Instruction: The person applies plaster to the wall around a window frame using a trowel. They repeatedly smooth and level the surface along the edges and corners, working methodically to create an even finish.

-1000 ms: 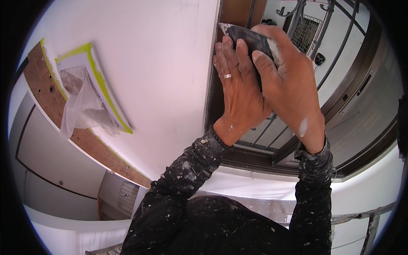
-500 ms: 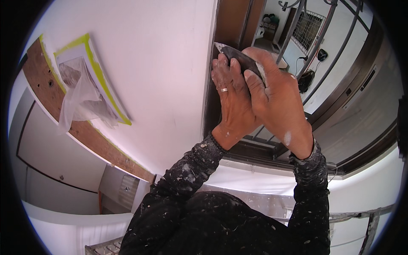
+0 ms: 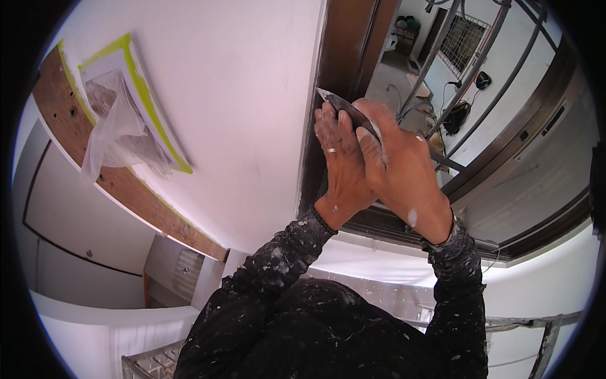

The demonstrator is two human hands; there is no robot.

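Note:
A putty knife (image 3: pixel 346 107) with a dark blade and a whitish pointed tip lies against the brown window frame (image 3: pixel 346 47), its tip at the seam with the white wall (image 3: pixel 252 95). My right hand (image 3: pixel 404 164) is closed round it, thumb on the near side. Beside it, my left hand (image 3: pixel 344 161), with a ring on one finger, lies with fingers stretched out, fingertips touching the blade's lower edge. The handle is hidden in the right hand. White smears mark both hands, and both black sleeves are spattered.
Curved metal window bars (image 3: pixel 480 57) stand right of my hands, with a cluttered room behind. On the left wall is a yellow-taped opening (image 3: pixel 136 69) with a loose plastic sheet (image 3: pixel 117 142). A wooden strip (image 3: pixel 142 199) runs below it, and a metal rail (image 3: pixel 536 321) is at lower right.
Both hands and the putty knife have shifted a little down along the window frame, toward me. The grip looks the same, and the view has tilted slightly.

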